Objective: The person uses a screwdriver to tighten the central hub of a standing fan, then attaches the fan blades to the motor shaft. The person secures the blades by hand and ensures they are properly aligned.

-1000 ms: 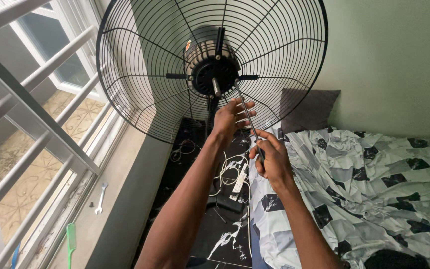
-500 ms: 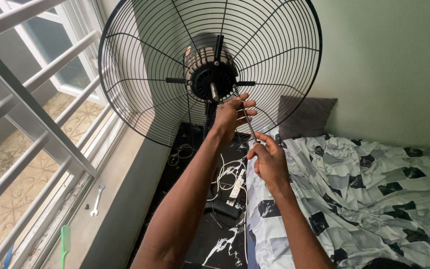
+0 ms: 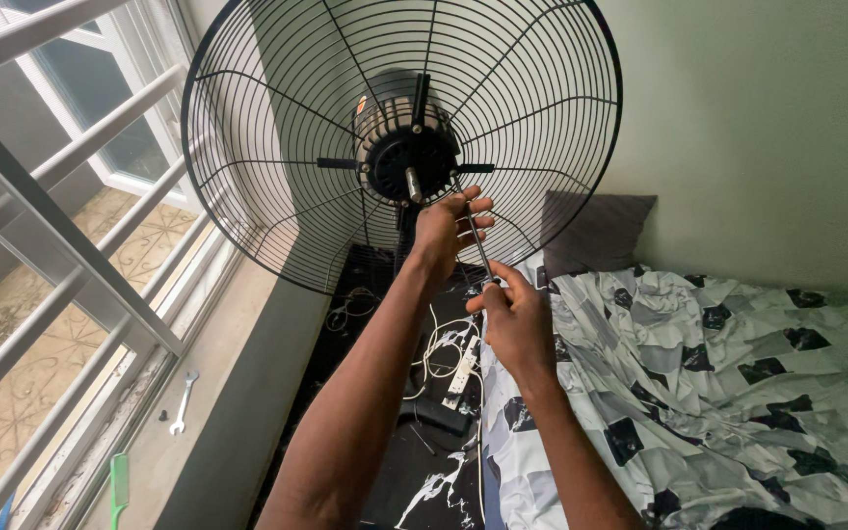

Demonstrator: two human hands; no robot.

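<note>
Your right hand grips the handle of the long metal-shafted screwdriver; your left hand, fingers loosely curled, steadies its shaft just above. The tip meets the black fan motor hub inside the black wire rear guard. Blades and front guard are off; the rear guard is still mounted.

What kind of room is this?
Most likely a bedroom in a home: a bed with a patterned sheet and grey pillow sits beside a barred window, with a standing fan and a power strip on the floor.
</note>
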